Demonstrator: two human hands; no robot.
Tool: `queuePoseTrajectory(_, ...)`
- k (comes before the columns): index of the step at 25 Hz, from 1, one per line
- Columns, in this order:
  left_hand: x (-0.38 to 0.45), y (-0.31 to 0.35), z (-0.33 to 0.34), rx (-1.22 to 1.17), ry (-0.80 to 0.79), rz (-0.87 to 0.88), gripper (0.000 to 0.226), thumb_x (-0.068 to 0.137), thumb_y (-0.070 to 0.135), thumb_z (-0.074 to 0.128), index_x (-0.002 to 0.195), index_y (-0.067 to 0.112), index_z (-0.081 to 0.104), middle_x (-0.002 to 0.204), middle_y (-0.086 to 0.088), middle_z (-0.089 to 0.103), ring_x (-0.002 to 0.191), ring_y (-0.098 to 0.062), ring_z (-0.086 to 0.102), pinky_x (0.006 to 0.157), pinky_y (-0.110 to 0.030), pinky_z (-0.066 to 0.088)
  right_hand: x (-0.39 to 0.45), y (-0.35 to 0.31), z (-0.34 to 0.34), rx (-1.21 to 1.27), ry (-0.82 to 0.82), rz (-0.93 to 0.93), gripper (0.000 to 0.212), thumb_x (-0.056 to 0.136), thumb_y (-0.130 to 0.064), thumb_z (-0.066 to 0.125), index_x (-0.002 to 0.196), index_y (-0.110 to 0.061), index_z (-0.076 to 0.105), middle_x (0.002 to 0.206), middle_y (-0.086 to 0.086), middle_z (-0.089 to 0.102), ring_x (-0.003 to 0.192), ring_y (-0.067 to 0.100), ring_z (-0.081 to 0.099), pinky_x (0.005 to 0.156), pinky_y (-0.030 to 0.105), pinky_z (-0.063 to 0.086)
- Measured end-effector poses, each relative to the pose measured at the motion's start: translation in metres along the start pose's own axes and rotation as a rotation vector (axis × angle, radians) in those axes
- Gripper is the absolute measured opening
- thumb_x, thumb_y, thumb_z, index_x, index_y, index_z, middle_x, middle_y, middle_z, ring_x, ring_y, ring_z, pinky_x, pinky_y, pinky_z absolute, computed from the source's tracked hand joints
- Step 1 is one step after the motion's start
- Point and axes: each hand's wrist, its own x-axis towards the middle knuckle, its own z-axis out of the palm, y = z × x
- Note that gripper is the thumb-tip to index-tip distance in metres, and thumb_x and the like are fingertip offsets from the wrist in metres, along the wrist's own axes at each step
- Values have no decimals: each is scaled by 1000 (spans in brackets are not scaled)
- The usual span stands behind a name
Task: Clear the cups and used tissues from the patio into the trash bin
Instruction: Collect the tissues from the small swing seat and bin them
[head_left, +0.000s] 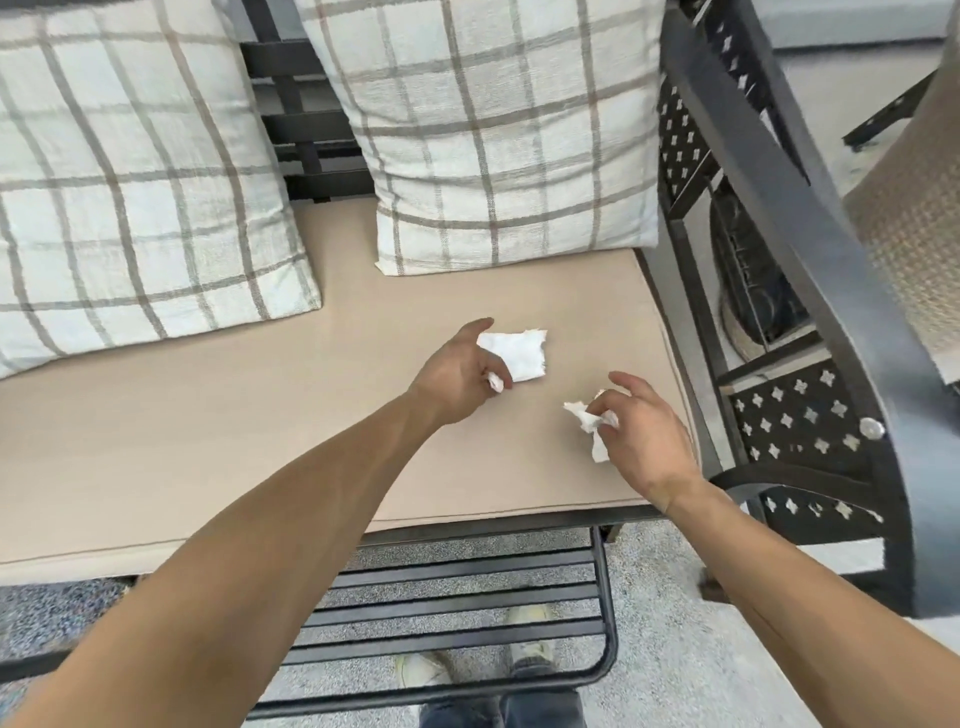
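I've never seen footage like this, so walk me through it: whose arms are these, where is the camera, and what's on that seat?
There is no machine here. The one picture comes from a wide-angle camera worn on a person's head, looking forward and down, so both bare arms reach in from the bottom edge.

They lean over a patio bench with a tan seat cushion and two plaid pillows against the back. A dark metal armrest curves along the right.

The left hand is on a flat white tissue lying on the cushion, with a small wad already tucked in its fingers. The right hand pinches a crumpled tissue.

No cups and no trash bin are in view.
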Motion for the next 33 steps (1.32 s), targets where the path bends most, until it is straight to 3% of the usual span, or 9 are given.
queuePoseTrajectory(3,26,11,16,130,-141,-32,22,88,11,61,105,16,75,149,-7,40,135,-22,39,98,-23,35,8,14,3,-49,-60,46,30,82,0,53,96,-22,68,132,2,55,105,27,60,79,32,45)
queuePoseTrajectory(6,36,15,25,232,-183,-101,23,87,8,58,98,19,75,114,-6,56,104,-27,58,77,-24,40,14,21,5,-87,-20,28,31,77,6,50,87,-20,65,106,7,63,90,30,61,71,34,46)
queuePoseTrajectory(8,33,14,29,272,-169,-113,29,85,3,54,89,23,73,99,-3,50,86,-31,60,64,-27,39,12,25,7,-104,-7,23,31,77,5,50,88,-23,60,99,4,63,84,28,58,68,35,46)
queuePoseTrajectory(12,16,16,26,355,-147,-118,25,88,12,57,108,28,60,107,-1,53,96,-25,56,66,-32,40,3,20,2,-3,14,41,36,81,-2,55,102,-30,46,91,-1,65,74,23,56,61,35,48)
queuePoseTrajectory(16,-14,31,8,217,-82,-173,47,86,18,60,129,34,48,110,3,59,104,-20,52,72,-35,46,-11,-5,-21,80,59,-20,42,83,-13,58,113,-39,46,93,-7,65,84,17,53,60,30,39)
queuePoseTrajectory(24,-85,121,-82,8,282,-11,16,85,22,68,101,25,70,90,8,52,93,-20,52,74,-33,45,-62,-79,-138,140,261,-120,34,81,-26,62,110,-43,57,76,-9,50,80,13,53,59,29,38)
queuePoseTrajectory(27,-118,153,-112,-69,385,106,16,82,18,72,94,29,73,85,16,52,95,-13,42,74,-20,38,-94,-97,-181,105,363,-123,34,79,-28,63,110,-44,59,78,-9,54,88,13,53,61,30,40)
queuePoseTrajectory(30,-149,182,-137,-149,410,203,18,80,11,74,92,24,73,96,15,55,98,-9,46,77,-7,34,-139,-107,-218,99,467,-103,35,78,-28,63,110,-42,61,84,-12,57,95,13,54,66,32,46)
queuePoseTrajectory(33,-181,212,-149,-215,343,279,18,79,12,76,91,24,73,108,14,58,98,-4,54,80,-13,41,-195,-108,-243,74,551,-64,33,78,-28,63,109,-39,62,94,-12,67,95,14,54,67,30,44)
